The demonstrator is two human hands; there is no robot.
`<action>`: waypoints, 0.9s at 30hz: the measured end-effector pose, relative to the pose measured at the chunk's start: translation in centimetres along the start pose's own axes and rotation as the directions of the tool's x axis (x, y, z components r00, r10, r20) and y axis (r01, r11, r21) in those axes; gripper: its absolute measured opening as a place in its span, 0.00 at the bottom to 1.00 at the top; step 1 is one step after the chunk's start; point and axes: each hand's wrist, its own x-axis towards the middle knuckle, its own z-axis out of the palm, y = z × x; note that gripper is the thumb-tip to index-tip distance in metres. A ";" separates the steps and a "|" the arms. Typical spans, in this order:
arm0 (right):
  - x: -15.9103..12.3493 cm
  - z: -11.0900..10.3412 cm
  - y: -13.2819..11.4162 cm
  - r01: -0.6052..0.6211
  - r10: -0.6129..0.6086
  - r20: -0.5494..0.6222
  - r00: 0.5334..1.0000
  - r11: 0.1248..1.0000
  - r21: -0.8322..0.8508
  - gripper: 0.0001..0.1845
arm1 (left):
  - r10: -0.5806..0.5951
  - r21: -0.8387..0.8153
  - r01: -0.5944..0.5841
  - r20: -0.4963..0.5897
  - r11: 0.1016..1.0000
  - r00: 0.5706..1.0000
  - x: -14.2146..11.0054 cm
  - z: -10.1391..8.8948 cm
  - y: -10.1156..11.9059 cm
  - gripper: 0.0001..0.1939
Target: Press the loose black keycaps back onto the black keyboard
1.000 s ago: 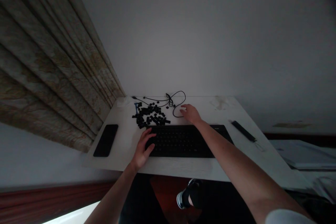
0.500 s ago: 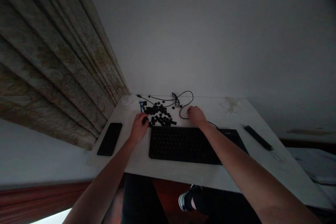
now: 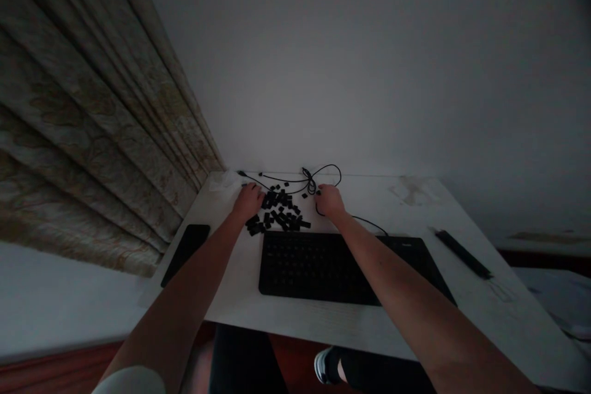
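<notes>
Keys (image 3: 278,200) and cable (image 3: 311,184) by two bent hands

Keyboard (image 3: 300,265) sits at the dial's centre, with twelve o'clock towards the wall (image 3: 369,74). Loose keys lie in a heap at eleven; the cable's tied bundle is nearer twelve. Left hand (image 3: 249,200) has its fingers curled at the heap's outer edge; whether it grips a key, I cannot tell. Right hand (image 3: 329,200) is partly closed over the cable's curve, and its hold is hidden too.

Sweeping too hard could scatter the small keys, or push some under the bundle, since heap and cable lie so close. A tug on the cable could drag the keyboard askew, and the right forearm, crossing above it, might knock it.

The keyboard's long axis runs roughly nine to three, with its cable side facing twelve. The cable trails from about one round towards eleven. The heap has no single heading: its keys point every way.
</notes>
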 end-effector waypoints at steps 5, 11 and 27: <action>0.5 0.0 -0.8 -0.063 0.069 0.080 0.994 0.995 -0.083 0.16 | 0.047 0.009 -0.047 -0.035 0.999 0.998 -0.3 0.0 0.8 0.13; -0.5 -0.8 -2.0 0.038 -0.026 0.096 0.995 0.991 -0.130 0.14 | 0.114 -0.019 -0.114 0.008 0.993 0.993 2.2 0.5 3.4 0.16; 0.2 1.1 -2.7 0.241 -0.232 0.142 0.962 0.969 -0.051 0.17 | 0.077 -0.052 -0.072 0.116 0.996 0.990 4.4 0.1 5.7 0.14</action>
